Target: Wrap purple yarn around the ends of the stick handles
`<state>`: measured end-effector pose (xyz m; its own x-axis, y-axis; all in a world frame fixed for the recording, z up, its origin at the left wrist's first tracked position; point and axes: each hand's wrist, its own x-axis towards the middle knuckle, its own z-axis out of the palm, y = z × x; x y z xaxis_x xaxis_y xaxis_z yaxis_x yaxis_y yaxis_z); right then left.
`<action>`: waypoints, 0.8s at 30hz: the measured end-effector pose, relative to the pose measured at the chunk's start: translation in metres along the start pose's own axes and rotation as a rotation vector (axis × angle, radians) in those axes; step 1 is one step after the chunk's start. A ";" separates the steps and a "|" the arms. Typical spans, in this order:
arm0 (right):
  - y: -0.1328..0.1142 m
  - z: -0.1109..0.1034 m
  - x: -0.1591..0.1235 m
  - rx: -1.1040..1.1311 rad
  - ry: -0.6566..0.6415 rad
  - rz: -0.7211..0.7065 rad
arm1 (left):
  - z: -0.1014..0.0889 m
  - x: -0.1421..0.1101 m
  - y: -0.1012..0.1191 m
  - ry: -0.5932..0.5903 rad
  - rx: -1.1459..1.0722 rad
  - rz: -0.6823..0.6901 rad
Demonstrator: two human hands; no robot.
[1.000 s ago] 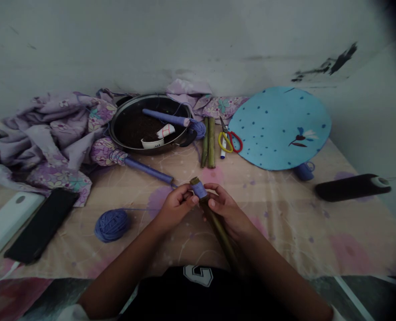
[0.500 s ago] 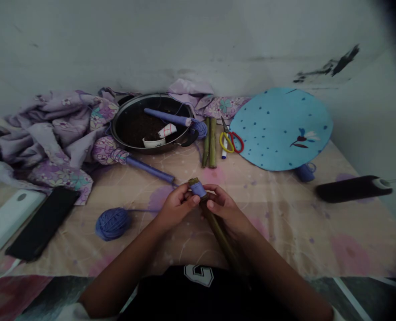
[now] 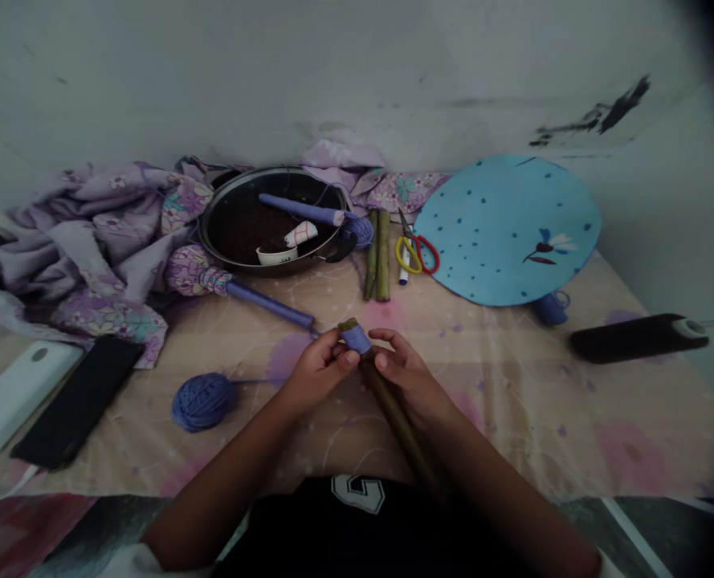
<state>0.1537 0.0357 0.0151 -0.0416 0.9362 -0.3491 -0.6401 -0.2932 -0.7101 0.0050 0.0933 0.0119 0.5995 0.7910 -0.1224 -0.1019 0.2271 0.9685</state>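
- Evidently, winding is in hand: the brown-green stick [image 3: 397,417] slants between both hands, its far end above the tablecloth [image 3: 513,417] and its near part running back toward the dark shirt [image 3: 308,530].
- The left hand [image 3: 320,369] closes narrowly around the wound end, thumb against the lower edge of the yarn band [image 3: 357,340]; whether it also pinches the loose strand, I cannot tell.
- The right hand [image 3: 414,381] holds the stick just below the band, thumb close along it, forefinger bent and lifted a little.
- For a neat finish, each new turn would best lie flush against the last, with no gap and no overlap.
- Steady, moderate tension seems wise: slack turns could slide, since the stick looks smooth.
- Rolling the stick with one hand while the other guides the yarn should probably keep the turns even.
- The yarn ball [image 3: 204,401] lies left of the left forearm, its strand leading toward that arm, then hidden; it should be left free to unroll.
- The blue-wrapped stick [image 3: 271,303] beyond, covered closely, might serve as a pattern for spacing.
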 end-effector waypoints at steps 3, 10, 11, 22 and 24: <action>-0.001 -0.001 0.000 -0.028 0.050 0.001 | 0.000 0.000 -0.001 0.010 0.020 0.008; 0.000 -0.002 0.000 -0.048 -0.041 0.053 | 0.005 -0.002 0.001 -0.071 -0.097 -0.011; 0.000 -0.001 0.000 -0.046 -0.048 0.057 | 0.005 -0.001 0.001 -0.070 -0.091 -0.011; 0.000 -0.003 0.000 -0.053 -0.034 0.032 | 0.001 -0.001 0.002 -0.031 0.003 0.007; -0.001 -0.003 -0.001 -0.037 -0.066 0.058 | 0.004 -0.002 0.003 -0.090 -0.076 0.005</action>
<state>0.1566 0.0348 0.0140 -0.1296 0.9276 -0.3503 -0.6060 -0.3537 -0.7125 0.0069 0.0904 0.0158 0.6672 0.7389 -0.0946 -0.1629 0.2686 0.9494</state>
